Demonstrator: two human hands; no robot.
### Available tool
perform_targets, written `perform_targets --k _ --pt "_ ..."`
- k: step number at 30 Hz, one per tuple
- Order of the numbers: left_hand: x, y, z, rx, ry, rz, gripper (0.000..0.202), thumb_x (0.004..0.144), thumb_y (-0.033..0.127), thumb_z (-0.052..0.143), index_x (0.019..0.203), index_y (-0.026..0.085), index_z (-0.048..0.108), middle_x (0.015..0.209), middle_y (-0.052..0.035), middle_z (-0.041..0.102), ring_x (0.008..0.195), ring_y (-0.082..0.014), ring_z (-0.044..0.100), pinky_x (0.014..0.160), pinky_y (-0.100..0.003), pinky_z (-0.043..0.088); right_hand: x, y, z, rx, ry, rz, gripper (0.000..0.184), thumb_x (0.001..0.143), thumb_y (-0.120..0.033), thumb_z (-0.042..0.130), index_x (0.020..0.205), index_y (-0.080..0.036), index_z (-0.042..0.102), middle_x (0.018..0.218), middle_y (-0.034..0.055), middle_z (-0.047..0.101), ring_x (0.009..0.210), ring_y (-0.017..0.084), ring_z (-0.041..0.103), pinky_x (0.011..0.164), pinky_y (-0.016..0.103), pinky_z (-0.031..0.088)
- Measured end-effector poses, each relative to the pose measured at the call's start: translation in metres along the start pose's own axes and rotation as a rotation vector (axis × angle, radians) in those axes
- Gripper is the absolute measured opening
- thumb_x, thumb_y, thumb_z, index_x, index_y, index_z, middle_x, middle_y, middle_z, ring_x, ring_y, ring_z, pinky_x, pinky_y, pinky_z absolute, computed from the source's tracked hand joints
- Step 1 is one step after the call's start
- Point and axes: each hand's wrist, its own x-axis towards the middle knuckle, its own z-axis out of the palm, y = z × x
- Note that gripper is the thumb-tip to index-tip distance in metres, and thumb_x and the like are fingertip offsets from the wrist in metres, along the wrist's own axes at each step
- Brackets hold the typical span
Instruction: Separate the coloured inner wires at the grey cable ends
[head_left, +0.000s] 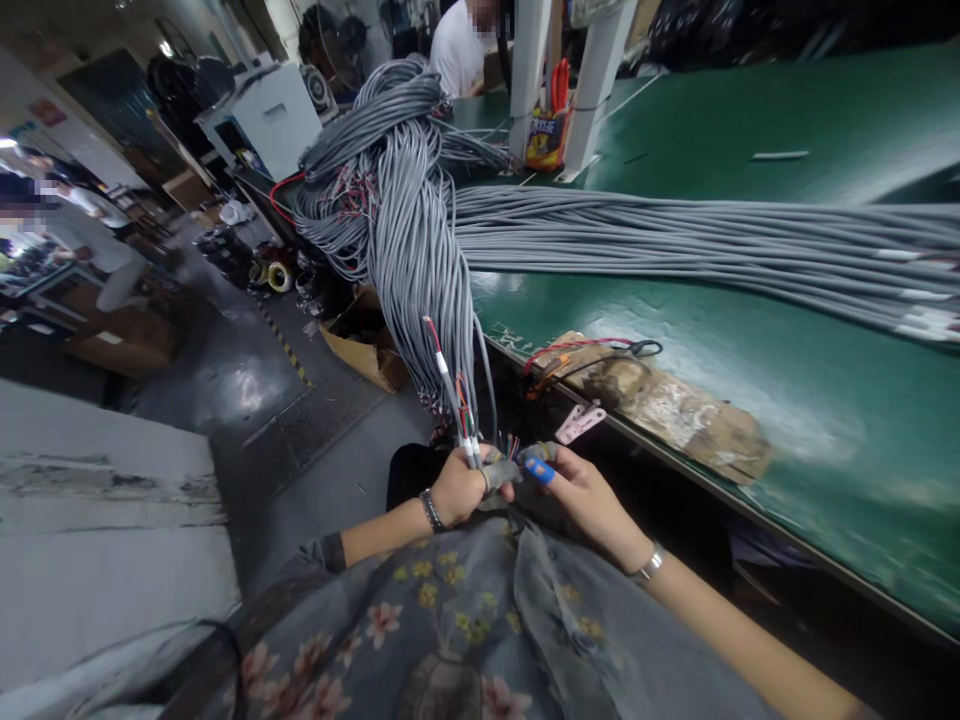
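My left hand (463, 488) is closed around several grey cables (448, 388) with white bands and bare coloured wire ends, held upright close to my body. Thin coloured wires (513, 446) stick up between the two hands. Beside them, my right hand (589, 495) is closed in a pinch, its thumb wrapped in blue tape; whatever lies between its fingertips is too small to make out. Worn grey covers wrap some fingertips of both hands. Just beyond, a thick bundle of grey cables (420, 230) hangs over the bench edge.
More grey cables (637, 232) run along the green bench (840, 420). A taped, worn board (675, 415) with red and black leads lies at the bench edge, near a pink clip (581, 423). A cardboard box (367, 350) stands on the floor. A person (457, 45) sits across the bench.
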Motion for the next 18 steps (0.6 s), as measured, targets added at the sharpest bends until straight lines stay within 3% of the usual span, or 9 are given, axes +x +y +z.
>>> perform_targets --k 5,10,18 --pt "-0.001 0.008 0.002 0.005 -0.047 -0.014 0.045 0.063 0.054 0.070 0.046 0.014 0.058 0.042 -0.0019 0.052 0.043 -0.0103 0.047 0.047 -0.023 0.036 0.007 -0.007 0.002 0.032 -0.065 -0.043 0.050 0.067 -0.066 0.062 0.084 -0.019 0.062 0.082 0.0059 0.067 0.071 0.018 0.059 0.066 0.031 0.048" --pt "-0.001 0.011 0.005 0.002 -0.075 -0.049 0.045 0.060 0.054 0.073 0.046 0.013 0.058 0.042 -0.0020 0.053 0.041 -0.0099 0.047 0.046 -0.024 0.038 0.010 -0.001 0.006 0.135 -0.028 0.003 0.046 0.064 -0.062 0.068 0.075 -0.017 0.063 0.072 0.0029 0.064 0.064 0.015 0.056 0.063 0.029 0.047" --pt "0.001 0.007 0.007 -0.002 -0.021 -0.032 0.046 0.064 0.056 0.070 0.049 0.013 0.060 0.044 -0.0024 0.055 0.044 -0.0107 0.050 0.049 -0.024 0.041 0.005 0.007 0.002 0.234 0.000 0.056 0.043 0.066 -0.060 0.069 0.075 -0.018 0.062 0.065 0.0012 0.061 0.058 0.014 0.052 0.056 0.028 0.043"
